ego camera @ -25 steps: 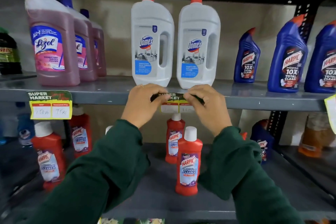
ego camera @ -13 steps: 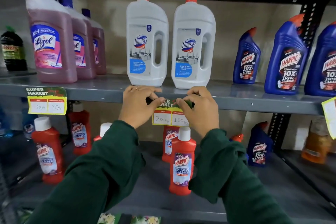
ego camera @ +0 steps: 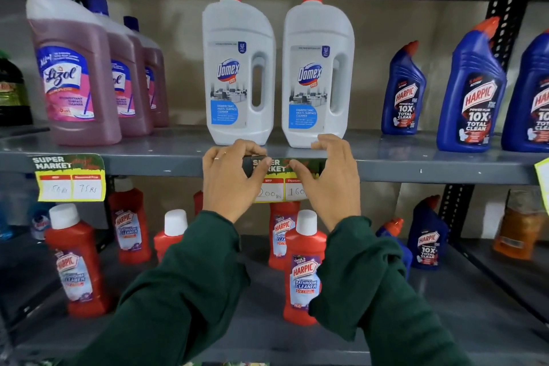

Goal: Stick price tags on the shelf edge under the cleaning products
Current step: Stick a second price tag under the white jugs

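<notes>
Two hands of mine press one price tag (ego camera: 277, 180) against the grey shelf edge (ego camera: 154, 163), right below the pair of white Domex bottles (ego camera: 239, 68); my left hand (ego camera: 230, 180) has its thumb flat on the tag's dark green header, the other fingers curled over the top of the edge; my right hand (ego camera: 328, 178) pins the header's other end with its thumb, fingers half spread and lifted just in front of the right bottle's base; neither hand grips anything, both only push; the tag's yellow lower half hangs under the edge, "200" legible between my hands; a second tag (ego camera: 69, 177) sits on the same edge to the left, beneath the Lizol bottles (ego camera: 74, 74).
</notes>
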